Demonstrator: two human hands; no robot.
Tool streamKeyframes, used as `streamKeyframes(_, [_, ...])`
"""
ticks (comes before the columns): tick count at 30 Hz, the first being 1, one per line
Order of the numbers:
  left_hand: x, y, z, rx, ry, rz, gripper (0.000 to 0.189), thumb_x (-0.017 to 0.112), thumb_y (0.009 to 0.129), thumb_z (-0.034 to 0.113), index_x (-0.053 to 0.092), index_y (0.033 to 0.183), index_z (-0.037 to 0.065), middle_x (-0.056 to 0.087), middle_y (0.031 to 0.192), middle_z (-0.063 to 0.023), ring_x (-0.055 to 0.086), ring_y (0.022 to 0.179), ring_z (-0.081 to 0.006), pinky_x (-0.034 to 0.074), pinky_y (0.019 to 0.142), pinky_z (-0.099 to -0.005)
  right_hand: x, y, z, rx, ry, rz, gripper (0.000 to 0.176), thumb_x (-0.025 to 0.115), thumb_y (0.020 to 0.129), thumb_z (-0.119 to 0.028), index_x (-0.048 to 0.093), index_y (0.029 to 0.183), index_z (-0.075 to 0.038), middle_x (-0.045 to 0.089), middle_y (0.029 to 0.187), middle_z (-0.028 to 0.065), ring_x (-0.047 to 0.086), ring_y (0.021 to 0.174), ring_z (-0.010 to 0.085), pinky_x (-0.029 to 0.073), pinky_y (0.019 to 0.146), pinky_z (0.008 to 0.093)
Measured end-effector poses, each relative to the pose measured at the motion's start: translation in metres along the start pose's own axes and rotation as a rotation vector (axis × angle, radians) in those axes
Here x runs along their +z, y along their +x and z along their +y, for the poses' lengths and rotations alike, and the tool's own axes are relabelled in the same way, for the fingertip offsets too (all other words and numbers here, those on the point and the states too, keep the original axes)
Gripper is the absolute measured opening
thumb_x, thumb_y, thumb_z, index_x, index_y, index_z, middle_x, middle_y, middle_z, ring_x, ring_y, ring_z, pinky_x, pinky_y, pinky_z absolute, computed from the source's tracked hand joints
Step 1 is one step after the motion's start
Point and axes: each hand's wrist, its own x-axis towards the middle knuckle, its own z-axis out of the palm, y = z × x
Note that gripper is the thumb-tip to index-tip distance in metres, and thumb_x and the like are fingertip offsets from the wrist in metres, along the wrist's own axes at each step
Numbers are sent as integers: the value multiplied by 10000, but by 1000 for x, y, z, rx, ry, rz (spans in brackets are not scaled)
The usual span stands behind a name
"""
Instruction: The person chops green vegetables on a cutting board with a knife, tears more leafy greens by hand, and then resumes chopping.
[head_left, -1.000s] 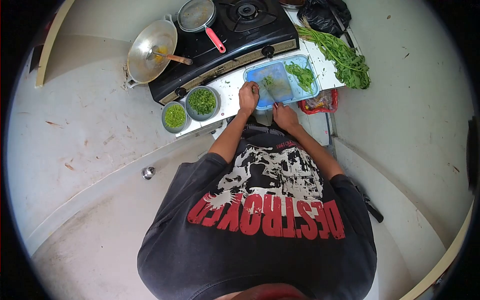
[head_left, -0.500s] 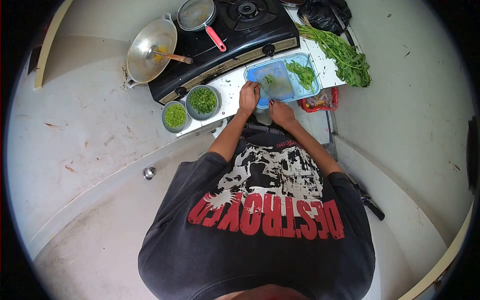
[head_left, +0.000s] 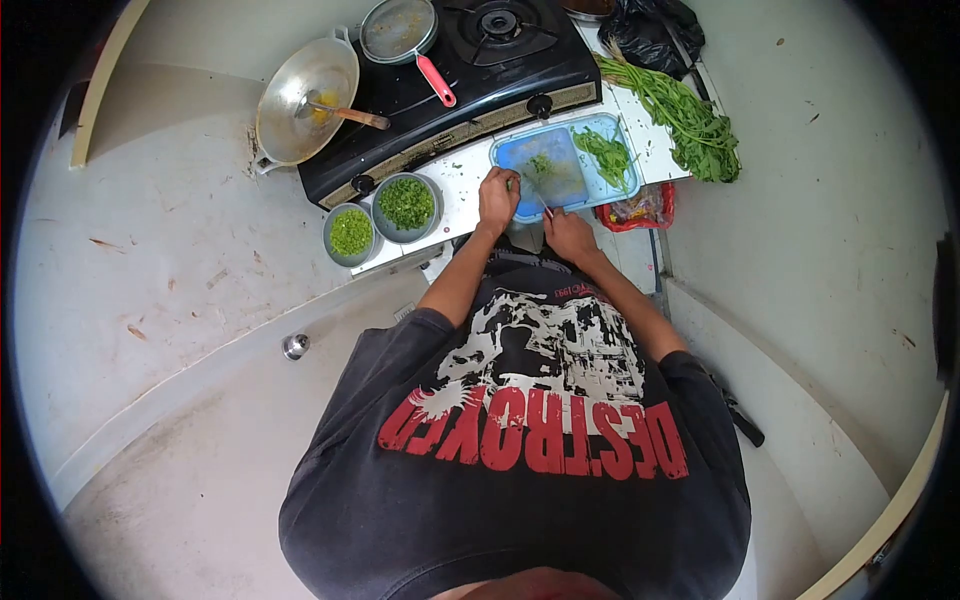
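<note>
My right hand (head_left: 570, 236) is closed around a knife (head_left: 541, 199), whose blade points up over the blue cutting board (head_left: 562, 184). At the board's left edge, the fingers of my left hand (head_left: 498, 198) are pressed together; what they hold is too small to make out. A little pile of chopped greens (head_left: 540, 165) lies on the board, just above the blade. Loose green leaves (head_left: 604, 155) rest in the light blue tray (head_left: 633, 180), right of the board.
Two bowls of chopped greens (head_left: 407, 203) (head_left: 350, 232) stand at the left. Behind are a black stove (head_left: 460, 105), a wok (head_left: 290, 110) and a red-handled strainer (head_left: 436, 80). Leafy stalks (head_left: 690, 120), a black bag (head_left: 650, 35) and a red basket (head_left: 640, 222) are at the right.
My right hand and the knife have shifted slightly to the right and down, away from my left hand. The whole view has moved a little.
</note>
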Motion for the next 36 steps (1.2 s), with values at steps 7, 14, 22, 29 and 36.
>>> streamKeyframes(7, [3,0,-1,-8,10,27,97,639,831,24,724,877,9,641,896,-188,649,808,-376,523,773,-436,12,8,3,-41,1,-28,469,464,1013,-369,616,977,73,673,838,320,674,803,498,542,754,567])
streamKeyframes(14, [8,-1,-3,-51,-18,69,90,649,831,33,720,882,11,630,856,-191,652,793,-371,522,751,-443,5,16,-4,-2,30,-25,430,484,999,-354,641,975,45,690,873,292,685,845,476,545,779,559])
streamKeyframes(22, [11,-3,-8,-55,10,68,121,702,836,95,727,917,9,635,811,-187,649,764,-335,503,729,-425,4,9,12,31,24,7,473,455,1017,-380,613,996,65,675,833,316,674,806,491,536,760,572])
streamKeyframes(29, [4,-1,0,-77,22,16,115,652,862,85,723,915,12,624,870,-208,650,795,-387,527,760,-456,1,7,-4,-2,18,-32,459,475,1008,-367,621,959,66,689,842,293,692,802,476,560,732,556])
streamKeyframes(36, [3,-3,-2,33,30,19,120,627,856,44,712,929,0,634,900,-212,646,842,-397,527,788,-450,15,18,-5,-49,19,14,443,480,1010,-351,614,937,64,686,813,297,696,781,470,566,711,547])
